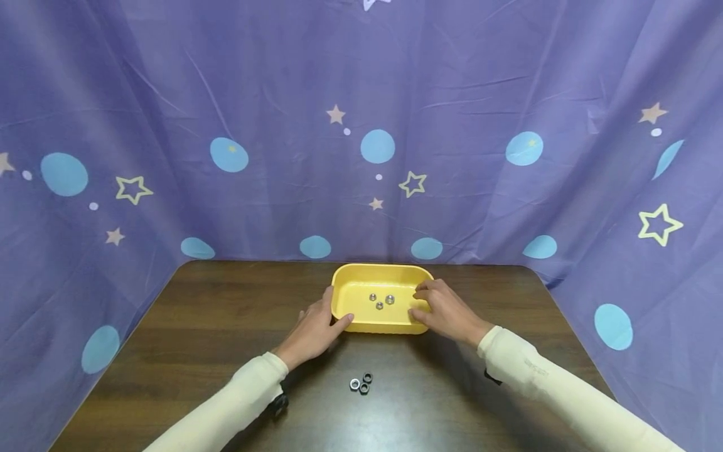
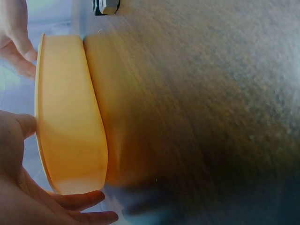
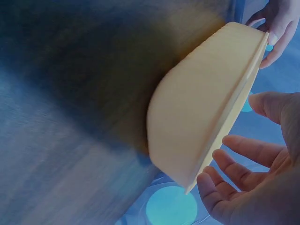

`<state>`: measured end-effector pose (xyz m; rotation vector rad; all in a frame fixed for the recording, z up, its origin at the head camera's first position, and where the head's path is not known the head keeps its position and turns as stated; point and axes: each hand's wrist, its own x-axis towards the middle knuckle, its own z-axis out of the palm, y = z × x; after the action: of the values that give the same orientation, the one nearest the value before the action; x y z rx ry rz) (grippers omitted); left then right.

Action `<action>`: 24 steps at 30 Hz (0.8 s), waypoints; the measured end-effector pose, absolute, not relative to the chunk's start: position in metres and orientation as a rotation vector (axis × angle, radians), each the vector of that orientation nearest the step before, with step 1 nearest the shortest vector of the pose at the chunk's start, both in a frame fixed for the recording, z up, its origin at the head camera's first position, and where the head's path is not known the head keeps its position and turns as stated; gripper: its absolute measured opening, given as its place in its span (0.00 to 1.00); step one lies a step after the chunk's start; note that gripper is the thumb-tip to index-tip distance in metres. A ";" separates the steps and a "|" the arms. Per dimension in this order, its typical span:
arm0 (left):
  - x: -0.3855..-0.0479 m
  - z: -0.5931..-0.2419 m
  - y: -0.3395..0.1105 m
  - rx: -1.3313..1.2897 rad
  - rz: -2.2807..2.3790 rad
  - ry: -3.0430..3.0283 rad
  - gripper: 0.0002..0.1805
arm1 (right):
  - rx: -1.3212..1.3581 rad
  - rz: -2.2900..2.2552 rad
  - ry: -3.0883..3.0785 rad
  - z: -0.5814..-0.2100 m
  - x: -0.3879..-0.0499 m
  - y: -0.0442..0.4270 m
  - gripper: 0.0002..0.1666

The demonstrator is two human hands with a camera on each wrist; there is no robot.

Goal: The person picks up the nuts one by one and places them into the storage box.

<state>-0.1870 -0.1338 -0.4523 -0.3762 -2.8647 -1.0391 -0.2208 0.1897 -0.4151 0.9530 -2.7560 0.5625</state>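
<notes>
A yellow tray [image 1: 361,328] stands on the brown table, with three small silver nuts [image 1: 380,306] on its floor. My left hand [image 1: 310,329] holds the tray's left end, the thumb at the front rim and the fingers along the end wall. In the left wrist view, the thumb and fingers of that hand [image 2: 21,173] lie around the tray's corner. My right hand [image 1: 449,312] hovers over the tray's right end, fingers loosely bent and apart, with nothing seen between them. Closer to me, three larger nuts [image 1: 364,388], one brighter than the others, lie grouped on the table.
The wooden table [image 1: 237,307] runs back to a purple curtain [image 1: 294,182] with stars and blue spots, which also hangs at both sides. Pale sleeves [image 1: 226,402] cover both forearms, and a dark band [image 1: 278,405] shows under the left wrist.
</notes>
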 end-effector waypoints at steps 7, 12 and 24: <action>-0.188 -0.455 -0.135 -0.379 -1.035 -2.872 0.44 | 0.879 0.575 -2.730 -0.424 -0.211 0.200 0.17; -0.188 -0.455 -0.135 -0.358 -1.024 -2.889 0.47 | 0.840 0.592 -2.686 -0.431 -0.208 0.206 0.21; -0.187 -0.454 -0.133 -0.343 -1.073 -2.877 0.45 | 0.679 0.660 -2.729 -0.444 -0.200 0.212 0.35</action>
<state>-0.1869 -0.1335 -0.4540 -0.3427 -2.8774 -1.0726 -0.1996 0.2124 -0.4436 0.6791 -2.7285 0.6598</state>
